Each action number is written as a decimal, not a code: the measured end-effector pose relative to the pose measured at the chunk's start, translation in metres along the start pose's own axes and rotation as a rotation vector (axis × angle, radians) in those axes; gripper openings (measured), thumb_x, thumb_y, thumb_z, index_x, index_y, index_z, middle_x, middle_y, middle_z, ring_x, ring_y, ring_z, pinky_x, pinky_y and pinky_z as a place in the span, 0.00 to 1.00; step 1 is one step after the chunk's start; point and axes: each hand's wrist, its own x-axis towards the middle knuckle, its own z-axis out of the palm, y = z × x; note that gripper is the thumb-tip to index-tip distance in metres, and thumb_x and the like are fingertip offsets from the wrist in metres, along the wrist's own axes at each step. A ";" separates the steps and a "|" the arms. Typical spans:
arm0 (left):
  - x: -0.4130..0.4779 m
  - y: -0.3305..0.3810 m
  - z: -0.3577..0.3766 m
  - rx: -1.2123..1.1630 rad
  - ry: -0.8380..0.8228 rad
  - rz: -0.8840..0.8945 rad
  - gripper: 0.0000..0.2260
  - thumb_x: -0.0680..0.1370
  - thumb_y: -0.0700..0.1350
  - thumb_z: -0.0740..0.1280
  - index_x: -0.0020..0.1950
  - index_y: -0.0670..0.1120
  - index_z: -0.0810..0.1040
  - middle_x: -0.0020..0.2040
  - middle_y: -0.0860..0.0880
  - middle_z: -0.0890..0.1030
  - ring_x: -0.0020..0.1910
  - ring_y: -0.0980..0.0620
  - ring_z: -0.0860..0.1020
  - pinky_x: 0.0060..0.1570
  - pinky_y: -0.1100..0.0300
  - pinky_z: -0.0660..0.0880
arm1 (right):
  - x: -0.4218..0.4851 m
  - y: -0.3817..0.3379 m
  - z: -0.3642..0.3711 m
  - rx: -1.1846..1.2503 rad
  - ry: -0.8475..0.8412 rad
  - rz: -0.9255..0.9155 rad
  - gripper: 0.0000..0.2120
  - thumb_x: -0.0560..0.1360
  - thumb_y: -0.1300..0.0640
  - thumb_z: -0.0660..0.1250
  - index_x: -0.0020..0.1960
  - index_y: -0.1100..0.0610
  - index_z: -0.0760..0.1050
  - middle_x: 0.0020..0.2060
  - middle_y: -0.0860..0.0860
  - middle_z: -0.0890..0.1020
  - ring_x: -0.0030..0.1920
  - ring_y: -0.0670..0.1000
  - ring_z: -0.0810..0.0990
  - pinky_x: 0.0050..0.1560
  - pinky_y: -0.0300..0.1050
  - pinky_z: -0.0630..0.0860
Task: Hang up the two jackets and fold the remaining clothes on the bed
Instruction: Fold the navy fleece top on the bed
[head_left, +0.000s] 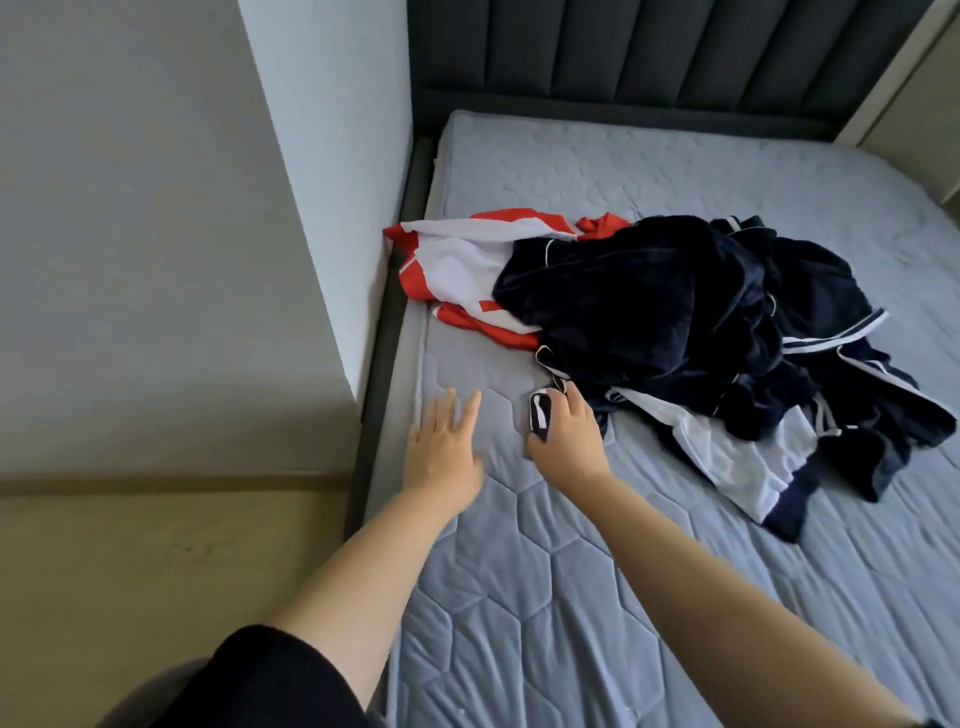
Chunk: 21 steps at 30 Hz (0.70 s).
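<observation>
Right hand (563, 436) gripped a navy cuff (540, 415) at the near-left corner of the pile (675, 317); left hand (441, 452) lay flat and empty on the mattress (519, 597) beside it.

The pile lay ahead and to the right of both hands, its length running left to right across the bed, nearer the right hand. Which garments were jackets was unclear; the red-and-white top (457, 260) was half buried.

The mattress (571, 597) is pale blue-grey, quilted in a hexagon pattern. On it, one garment (457, 265) is red with white panels; the heaped clothes (675, 312) are dark navy with thin white stripes (one piece shows a broad white panel). The headboard (649, 52) is dark grey with vertical channels, the wall (130, 208) light grey.
</observation>
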 end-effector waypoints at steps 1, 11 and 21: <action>0.002 -0.010 0.010 -0.016 -0.019 -0.018 0.33 0.80 0.48 0.58 0.77 0.54 0.40 0.78 0.47 0.43 0.77 0.45 0.44 0.73 0.47 0.48 | 0.010 0.001 0.002 -0.037 -0.004 -0.003 0.25 0.75 0.57 0.64 0.70 0.60 0.61 0.75 0.57 0.54 0.74 0.57 0.54 0.71 0.51 0.55; 0.009 -0.044 0.046 0.079 -0.123 -0.088 0.29 0.81 0.50 0.54 0.77 0.54 0.42 0.78 0.49 0.43 0.76 0.43 0.42 0.73 0.45 0.46 | 0.100 0.022 -0.026 -0.640 0.205 0.038 0.36 0.73 0.64 0.65 0.76 0.57 0.50 0.76 0.59 0.45 0.75 0.59 0.47 0.71 0.65 0.50; 0.017 -0.035 0.034 -0.208 0.031 -0.132 0.27 0.78 0.42 0.59 0.76 0.47 0.56 0.78 0.46 0.50 0.76 0.47 0.48 0.73 0.52 0.50 | 0.107 0.025 -0.047 -0.289 0.209 0.094 0.13 0.73 0.68 0.59 0.57 0.61 0.70 0.51 0.57 0.80 0.56 0.60 0.74 0.65 0.52 0.65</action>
